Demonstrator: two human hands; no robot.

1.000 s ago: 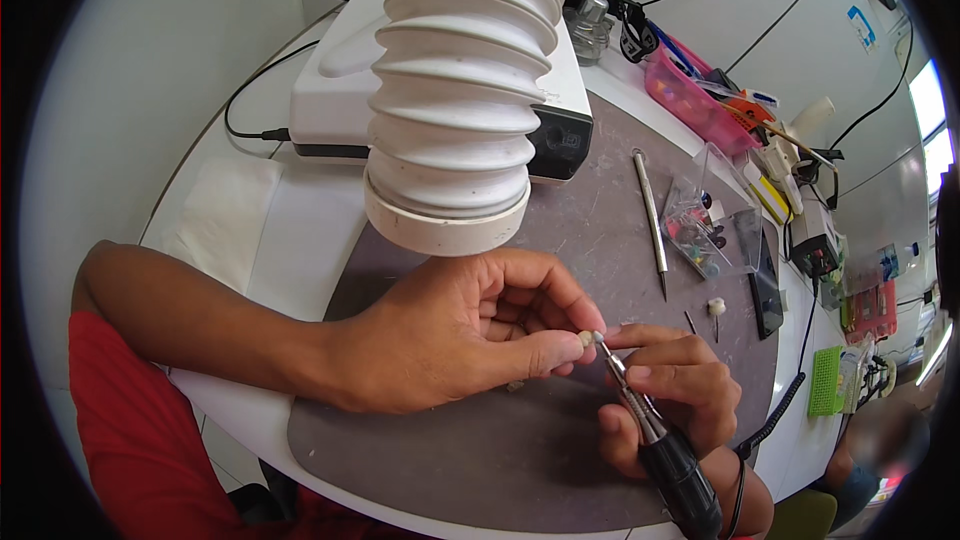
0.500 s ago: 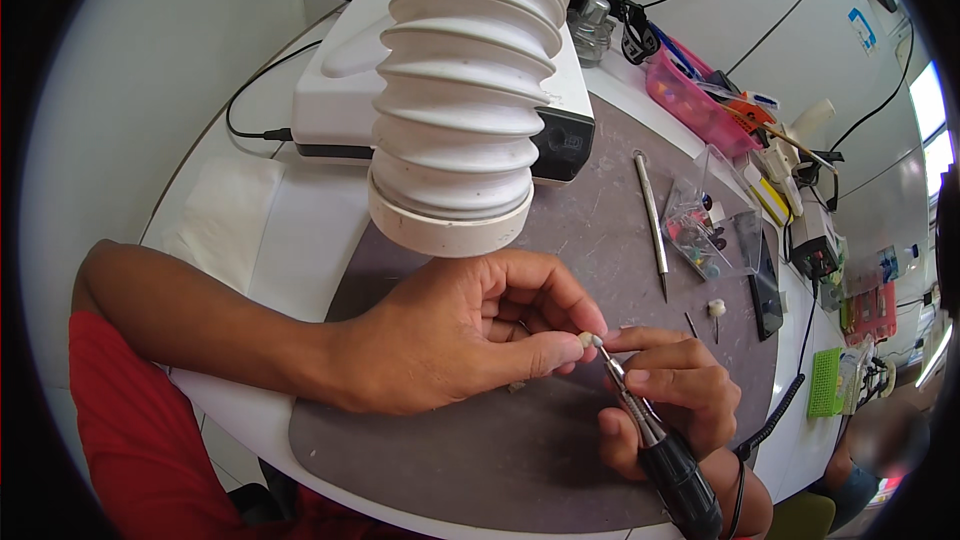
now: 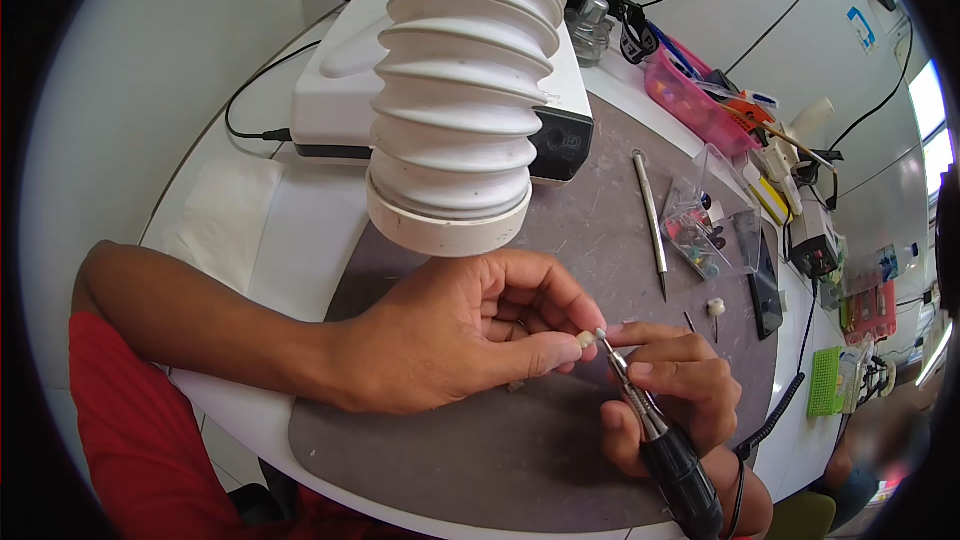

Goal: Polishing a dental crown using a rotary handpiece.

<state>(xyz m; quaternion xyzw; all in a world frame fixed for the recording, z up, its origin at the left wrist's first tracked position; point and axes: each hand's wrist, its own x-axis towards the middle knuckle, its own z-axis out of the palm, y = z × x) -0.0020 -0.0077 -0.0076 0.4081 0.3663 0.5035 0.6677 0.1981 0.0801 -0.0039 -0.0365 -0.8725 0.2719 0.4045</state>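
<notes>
My left hand point(image 3: 450, 350) pinches a small cream tooth-shaped piece point(image 3: 585, 340) between thumb and index finger, below the hood's rim. My right hand point(image 3: 680, 390) grips a rotary handpiece point(image 3: 668, 455) with a metal front and black body. Its small pale bit point(image 3: 600, 334) is at the piece, touching or very close. A metal pointed tool point(image 3: 650, 220) lies on the grey mat point(image 3: 430, 470) beyond my hands, beside a clear box of small colored bits point(image 3: 700, 235). A white bit on a thin shank point(image 3: 716, 309) lies to their right.
A white ribbed hose point(image 3: 455, 110) hangs over a white machine point(image 3: 330, 90). A folded tissue point(image 3: 220, 220) is at left. A pink basket of tools point(image 3: 690, 105), cables, a dark flat object point(image 3: 765, 290) and a green rack point(image 3: 824, 380) line the right. Another person point(image 3: 880, 440) sits at far right.
Both hands stay nearly in place. The handpiece and its bit shift very slightly against the piece.
</notes>
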